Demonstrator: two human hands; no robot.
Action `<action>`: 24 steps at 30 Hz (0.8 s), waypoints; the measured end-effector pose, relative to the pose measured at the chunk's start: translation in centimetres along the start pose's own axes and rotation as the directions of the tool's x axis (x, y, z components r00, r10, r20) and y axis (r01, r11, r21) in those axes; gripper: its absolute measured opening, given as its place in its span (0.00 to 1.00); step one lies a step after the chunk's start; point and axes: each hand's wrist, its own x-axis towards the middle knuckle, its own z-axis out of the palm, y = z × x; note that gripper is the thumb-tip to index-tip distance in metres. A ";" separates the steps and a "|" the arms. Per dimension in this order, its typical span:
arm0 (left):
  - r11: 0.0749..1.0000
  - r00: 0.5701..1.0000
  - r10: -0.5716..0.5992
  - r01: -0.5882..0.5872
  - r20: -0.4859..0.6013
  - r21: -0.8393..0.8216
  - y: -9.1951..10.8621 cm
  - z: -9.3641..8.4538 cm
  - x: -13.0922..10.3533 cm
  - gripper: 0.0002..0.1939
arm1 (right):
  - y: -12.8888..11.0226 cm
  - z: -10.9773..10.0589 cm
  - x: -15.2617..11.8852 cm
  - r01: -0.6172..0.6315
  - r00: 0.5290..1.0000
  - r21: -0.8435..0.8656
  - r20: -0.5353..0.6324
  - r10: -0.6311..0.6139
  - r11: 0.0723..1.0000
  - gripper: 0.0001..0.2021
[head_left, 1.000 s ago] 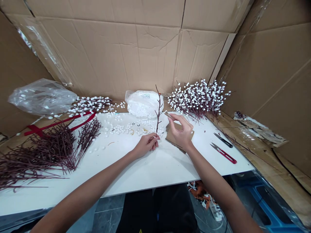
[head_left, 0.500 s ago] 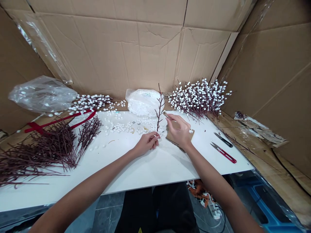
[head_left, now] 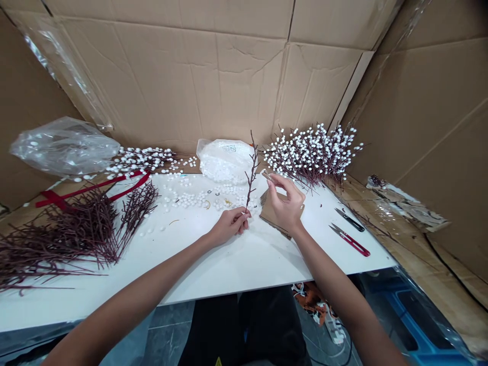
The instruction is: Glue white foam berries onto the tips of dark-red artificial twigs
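Observation:
My left hand point(head_left: 231, 223) is closed on the lower end of a bare brown twig point(head_left: 250, 180), which stands upright above the table. In a pinch, my right hand point(head_left: 286, 201) grips a small flat tan strip point(head_left: 268, 176) with a pale tip, a little to the right of the twig and apart from it. Its exact kind is too small to tell. Below the right hand lies a piece of cardboard point(head_left: 271, 217), partly hidden by it. Loose white berry-like beads point(head_left: 186, 200) are scattered on the white table point(head_left: 213, 269) beyond my left hand.
Bare brown twigs point(head_left: 76, 234) and a red ribbon point(head_left: 57, 199) lie at left, near a clear bag point(head_left: 64, 145). A white bag point(head_left: 224, 160) and white-berried branches point(head_left: 312, 152) stand at the back. Red snips point(head_left: 351, 240) and black snips point(head_left: 351, 220) lie at right.
My right hand has moved slightly right, drawing the tan strip away from the twig. The left hand stays in place; the twig's top leans slightly more to the right.

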 end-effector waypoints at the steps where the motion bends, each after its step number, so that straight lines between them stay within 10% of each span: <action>1: 1.000 1.000 0.000 0.000 0.001 0.001 0.0 0.0 0.0 0.14 | -0.1 0.0 0.0 0.015 1.000 -0.006 0.003 -0.015 1.000 0.08; 8: 1.000 1.000 -0.007 0.007 -0.003 0.006 0.1 0.0 0.0 0.14 | 0.2 0.3 -0.3 0.100 0.992 0.049 0.069 -0.103 0.994 0.08; 24: 1.000 1.000 0.019 -0.019 0.000 0.014 -0.2 0.0 0.0 0.15 | 0.0 0.1 -0.2 -0.111 0.994 0.044 0.023 0.110 0.993 0.08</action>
